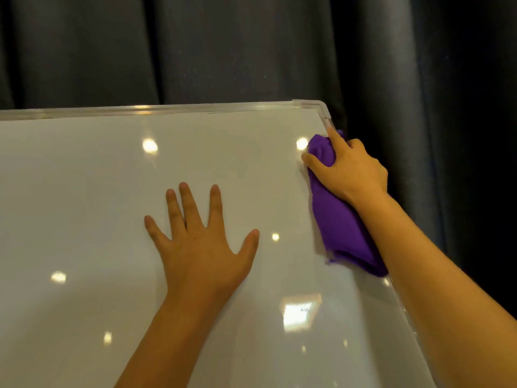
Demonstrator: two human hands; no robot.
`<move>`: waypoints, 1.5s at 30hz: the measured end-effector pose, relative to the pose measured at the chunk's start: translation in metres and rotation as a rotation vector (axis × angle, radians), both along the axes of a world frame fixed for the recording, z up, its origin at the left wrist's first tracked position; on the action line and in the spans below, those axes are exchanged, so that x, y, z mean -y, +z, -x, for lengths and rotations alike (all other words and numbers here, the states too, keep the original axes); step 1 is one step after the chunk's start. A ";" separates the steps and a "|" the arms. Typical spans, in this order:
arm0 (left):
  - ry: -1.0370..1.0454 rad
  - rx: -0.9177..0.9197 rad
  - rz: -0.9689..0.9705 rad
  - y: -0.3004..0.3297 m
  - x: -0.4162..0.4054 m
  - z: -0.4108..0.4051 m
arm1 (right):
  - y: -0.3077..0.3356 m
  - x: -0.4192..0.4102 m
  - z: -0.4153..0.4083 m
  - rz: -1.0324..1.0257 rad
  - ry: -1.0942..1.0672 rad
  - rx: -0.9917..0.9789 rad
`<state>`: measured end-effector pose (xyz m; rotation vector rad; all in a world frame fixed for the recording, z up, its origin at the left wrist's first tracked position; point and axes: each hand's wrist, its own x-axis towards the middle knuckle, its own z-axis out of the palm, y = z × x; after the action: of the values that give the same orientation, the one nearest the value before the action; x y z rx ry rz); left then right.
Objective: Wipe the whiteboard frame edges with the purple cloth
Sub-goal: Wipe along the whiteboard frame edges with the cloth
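Observation:
A glossy whiteboard fills most of the view, with a silver frame along its top edge and a rounded corner piece at the upper right. My right hand grips a bunched purple cloth and presses it on the right frame edge just below that corner. The cloth hangs down along the edge under my wrist. My left hand lies flat on the board surface with fingers spread, holding nothing.
A dark grey curtain hangs behind and to the right of the board. Ceiling lights reflect as bright spots on the board surface. The right frame edge runs down under my right forearm.

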<state>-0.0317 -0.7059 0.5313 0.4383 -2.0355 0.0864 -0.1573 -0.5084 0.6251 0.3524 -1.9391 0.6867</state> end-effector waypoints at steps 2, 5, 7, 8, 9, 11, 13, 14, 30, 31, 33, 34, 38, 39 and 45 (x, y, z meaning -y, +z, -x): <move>-0.010 0.004 0.017 -0.006 0.000 -0.005 | -0.039 -0.007 -0.013 0.015 0.000 -0.021; -0.045 0.021 0.036 -0.020 -0.002 -0.015 | -0.110 -0.018 -0.046 0.024 -0.001 -0.023; -0.061 0.045 0.038 -0.033 -0.007 -0.023 | -0.150 -0.025 -0.071 0.018 0.020 0.018; -0.059 0.050 0.043 -0.039 -0.008 -0.027 | -0.164 -0.027 -0.081 0.020 0.037 0.038; -0.058 0.057 0.047 -0.046 -0.011 -0.031 | -0.176 -0.031 -0.089 0.018 0.046 0.059; -0.068 0.064 0.055 -0.060 -0.018 -0.040 | -0.189 -0.036 -0.098 0.014 0.036 0.070; -0.096 0.074 0.057 -0.077 -0.028 -0.050 | -0.187 -0.039 -0.101 0.014 0.003 0.068; -0.107 0.081 0.057 -0.085 -0.033 -0.053 | -0.180 -0.038 -0.098 0.010 -0.013 0.064; -0.083 0.123 0.048 -0.123 -0.037 -0.069 | -0.226 -0.030 -0.119 0.034 -0.022 0.110; -0.086 0.115 0.051 -0.126 -0.037 -0.072 | -0.234 -0.032 -0.126 0.028 -0.025 0.118; -0.090 0.103 0.064 -0.131 -0.038 -0.075 | -0.235 -0.033 -0.130 0.028 -0.048 0.128; -0.093 0.101 0.070 -0.134 -0.040 -0.077 | -0.229 -0.033 -0.128 0.026 -0.061 0.129; -0.082 0.128 0.101 -0.144 -0.047 -0.078 | -0.172 -0.027 -0.098 -0.002 -0.087 0.124; -0.081 0.130 0.106 -0.146 -0.048 -0.077 | -0.152 -0.024 -0.088 0.002 -0.077 0.123; -0.082 0.096 0.125 -0.150 -0.045 -0.070 | -0.125 -0.005 -0.070 0.064 -0.138 0.075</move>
<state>0.0384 -0.6612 0.3815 0.2761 -2.1257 0.1867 -0.0874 -0.5036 0.5000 0.1529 -1.9865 0.6781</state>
